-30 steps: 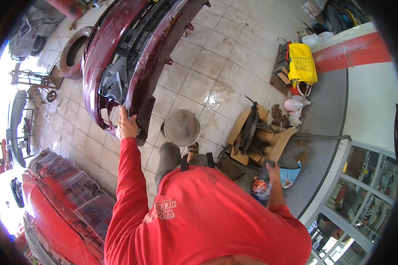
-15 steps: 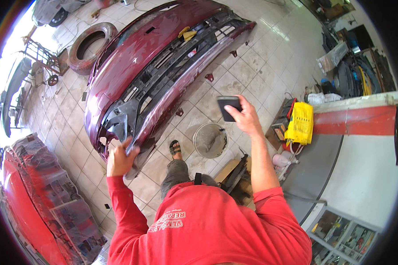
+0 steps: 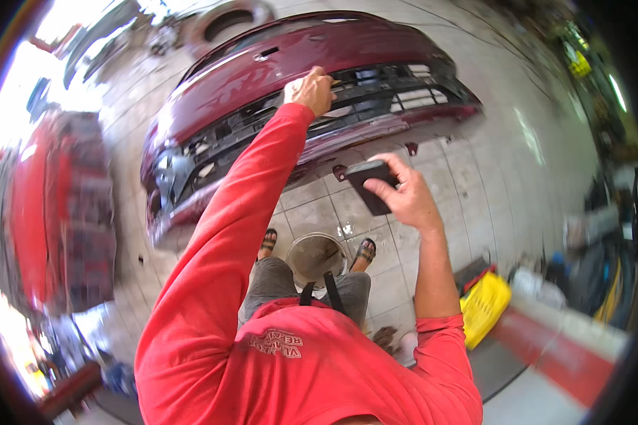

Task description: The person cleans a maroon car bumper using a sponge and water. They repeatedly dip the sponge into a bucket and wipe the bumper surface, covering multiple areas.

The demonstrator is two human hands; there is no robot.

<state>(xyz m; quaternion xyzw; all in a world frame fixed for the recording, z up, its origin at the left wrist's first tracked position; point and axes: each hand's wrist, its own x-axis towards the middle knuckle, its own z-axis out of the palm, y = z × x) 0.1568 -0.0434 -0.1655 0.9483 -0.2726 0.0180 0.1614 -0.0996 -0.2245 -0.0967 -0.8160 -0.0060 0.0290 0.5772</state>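
Observation:
A maroon car bumper with black grille parts lies on the tiled floor in front of me. My left hand reaches out over its middle, the fingers curled down at the grille's upper edge. A speck of yellow shows by those fingertips, but whatever they close on is mostly hidden. In my right hand is a flat black rectangular block, gripped between thumb and fingers. It is held above the floor just off the bumper's near edge. A round bucket stands between my feet.
Behind the bumper lies a tire. At the left is a red car panel with a plastic-covered part beside it. A yellow bag sits at the right near a red-and-white ledge, with piled parts beyond.
My left hand has moved from the bumper's left end to its middle, where yellow things lay. The right hand keeps the black block. My view has turned and shifted, and both feet now show.

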